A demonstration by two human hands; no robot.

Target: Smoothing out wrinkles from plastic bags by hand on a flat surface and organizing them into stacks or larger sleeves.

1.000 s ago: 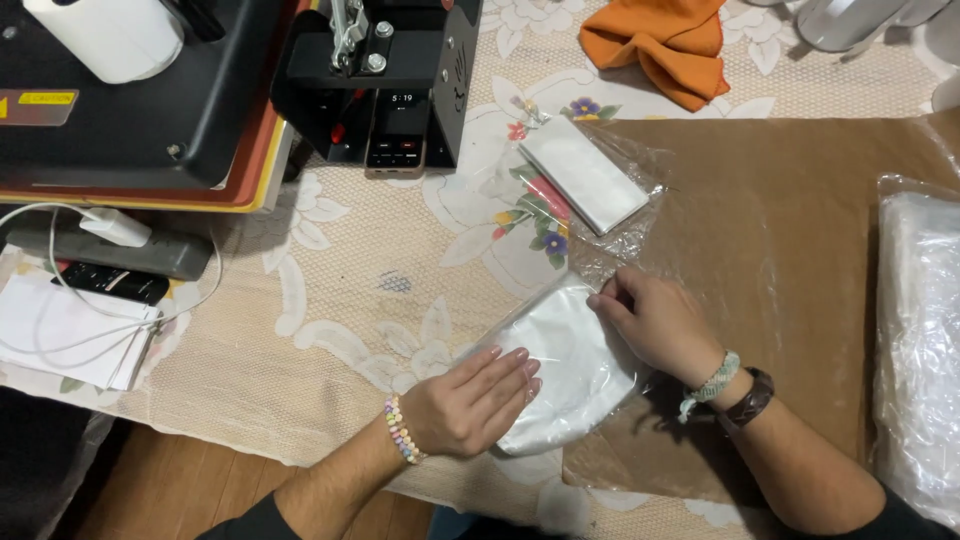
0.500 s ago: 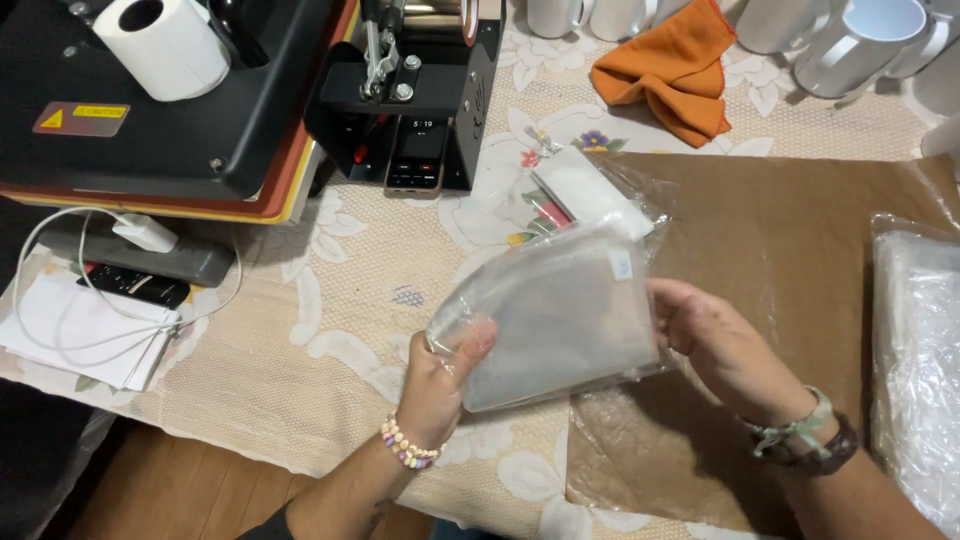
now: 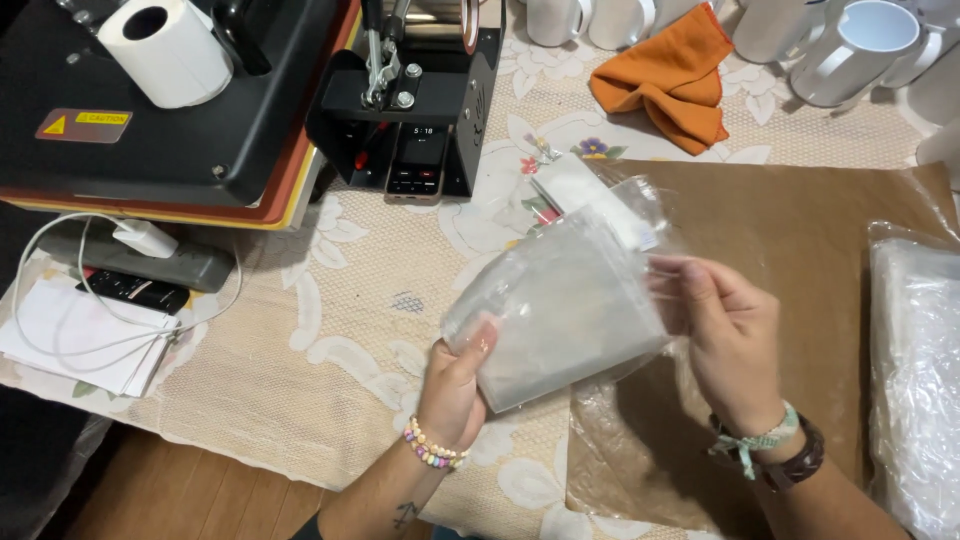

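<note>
Both my hands hold a clear plastic bag (image 3: 570, 305) with something pale and flat inside, lifted above the table. My left hand (image 3: 455, 385) grips its lower left corner, thumb on top. My right hand (image 3: 725, 335) holds the bag's right edge. Below the bag lies a sheet of brown paper (image 3: 800, 250) on a lace tablecloth (image 3: 340, 340).
A black heat press (image 3: 200, 110) with a white roll (image 3: 165, 50) on it stands at the back left. A small black press (image 3: 415, 110) stands beside it. White mugs (image 3: 850, 45) and an orange cloth (image 3: 675, 85) are at the back. A stack of plastic bags (image 3: 915, 380) lies right. Cables and papers (image 3: 85, 330) lie left.
The bag lay flat on the table under both hands a second ago. Both hands have since picked it up and now hold it raised and tilted.
</note>
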